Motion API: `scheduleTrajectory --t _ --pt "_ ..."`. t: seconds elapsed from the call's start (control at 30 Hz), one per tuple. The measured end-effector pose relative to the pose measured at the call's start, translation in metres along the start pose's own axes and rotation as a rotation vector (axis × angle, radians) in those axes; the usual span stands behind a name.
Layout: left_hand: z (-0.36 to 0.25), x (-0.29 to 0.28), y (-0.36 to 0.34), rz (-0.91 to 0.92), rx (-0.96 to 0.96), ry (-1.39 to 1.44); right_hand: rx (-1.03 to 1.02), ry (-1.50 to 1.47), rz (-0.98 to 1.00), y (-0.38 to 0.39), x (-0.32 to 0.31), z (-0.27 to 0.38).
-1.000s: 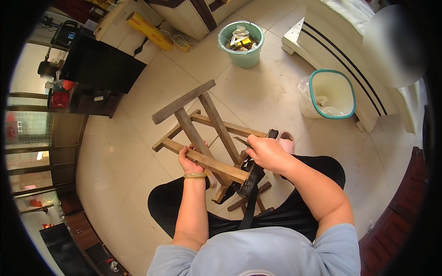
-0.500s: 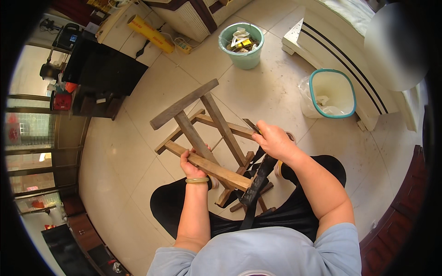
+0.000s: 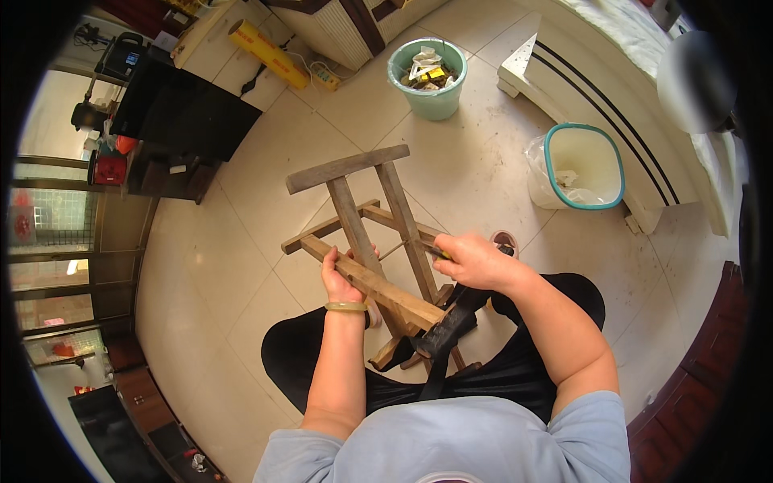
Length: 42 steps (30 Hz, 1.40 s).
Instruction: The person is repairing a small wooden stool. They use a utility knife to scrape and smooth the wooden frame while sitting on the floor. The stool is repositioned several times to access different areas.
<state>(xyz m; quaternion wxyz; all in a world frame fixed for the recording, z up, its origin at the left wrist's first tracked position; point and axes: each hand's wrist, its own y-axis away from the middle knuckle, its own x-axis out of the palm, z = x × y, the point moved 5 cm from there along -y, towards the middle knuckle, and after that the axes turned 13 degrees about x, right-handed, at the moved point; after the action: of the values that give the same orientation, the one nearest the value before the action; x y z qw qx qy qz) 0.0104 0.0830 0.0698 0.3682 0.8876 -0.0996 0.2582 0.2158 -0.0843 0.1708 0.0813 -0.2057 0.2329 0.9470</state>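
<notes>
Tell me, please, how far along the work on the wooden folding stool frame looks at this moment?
Done: the wooden stool frame stands assembled, its legs and rails joined. In hand: the left hand grips a rail while the right hand holds a slim tool at a leg, with a black strap hanging below. Left: the strap hangs loose in the frame, so the seat seems unfinished.

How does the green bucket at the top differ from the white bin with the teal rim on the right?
The green bucket is round and green all over; the white bin is more oval, white with a teal rim. The green bucket is heaped with scraps, while the white bin shows only a few bits inside a clear plastic liner. The green bucket looks smaller across than the white bin. Both stand open on the tiled floor.
</notes>
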Motion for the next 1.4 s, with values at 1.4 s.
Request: scheduleTrajectory --t 1.4 --pt "0.066 -0.022 0.006 0.109 -0.21 -0.106 0.002 0.12 0.169 0.01 0.027 0.026"
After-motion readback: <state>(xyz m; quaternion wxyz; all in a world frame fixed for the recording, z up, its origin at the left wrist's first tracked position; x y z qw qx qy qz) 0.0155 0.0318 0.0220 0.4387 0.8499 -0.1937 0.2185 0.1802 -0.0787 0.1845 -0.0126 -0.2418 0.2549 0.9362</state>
